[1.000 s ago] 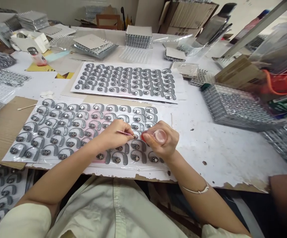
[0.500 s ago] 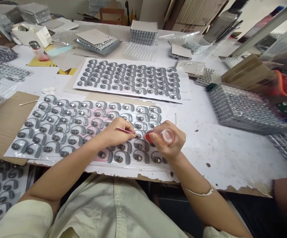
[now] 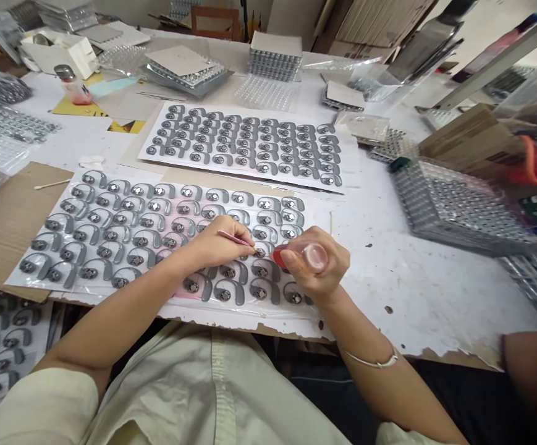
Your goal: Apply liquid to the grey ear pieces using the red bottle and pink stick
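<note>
My left hand [image 3: 224,241] is closed on pink tweezers [image 3: 235,238], their tip at one of the grey hook-shaped pieces near the sheet's right part. In my right hand [image 3: 322,262] is a small clear squeeze bottle [image 3: 314,256] with red at its front end, tilted and pointing left toward that same piece [image 3: 259,251]. Whether the bottle touches the piece I cannot tell. Rows of grey pieces with round metal parts and thin wires cover the white sheet [image 3: 101,298] under my hands. Part of the rows is hidden by my left forearm.
Behind lies a second sheet [image 3: 145,154] with similar pieces. A capped bottle of pink liquid [image 3: 77,89] stands back left, by a cotton swab [image 3: 51,184] on cardboard. Stacked plastic trays [image 3: 458,204] and a carton [image 3: 474,133] sit at right. Another person's limb [image 3: 532,371] shows lower right.
The camera view has shifted slightly. Both hands stay at the same piece, with the tweezers and bottle held in almost the same position.
</note>
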Available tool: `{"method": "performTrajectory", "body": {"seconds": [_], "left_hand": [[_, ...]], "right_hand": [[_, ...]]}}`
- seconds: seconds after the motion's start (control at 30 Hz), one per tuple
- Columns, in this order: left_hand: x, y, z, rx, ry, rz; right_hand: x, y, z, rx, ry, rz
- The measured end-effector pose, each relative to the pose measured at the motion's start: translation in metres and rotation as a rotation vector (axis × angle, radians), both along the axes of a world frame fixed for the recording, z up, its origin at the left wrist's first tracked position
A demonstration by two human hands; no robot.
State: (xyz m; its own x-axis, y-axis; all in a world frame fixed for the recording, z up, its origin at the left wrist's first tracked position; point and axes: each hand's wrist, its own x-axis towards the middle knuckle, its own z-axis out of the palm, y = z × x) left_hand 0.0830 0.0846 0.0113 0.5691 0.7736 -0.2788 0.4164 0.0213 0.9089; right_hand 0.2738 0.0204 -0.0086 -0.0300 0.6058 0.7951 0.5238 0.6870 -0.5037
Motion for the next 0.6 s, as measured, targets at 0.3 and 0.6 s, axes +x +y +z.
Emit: {"method": "performTrajectory", "body": {"seconds": [0.3,0.6], "left_hand": [[-0.0005,0.0035,0.0012,-0.010,0.002,0.017],[-0.0007,0.0059,0.0014,-0.033,-0.016,0.030]], "right_hand": [[-0.0009,-0.0021,-0.0018,-0.005,-0.009,0.018],[-0.0022,-0.0030,-0.0028,-0.005,-0.026,0.016]]}}
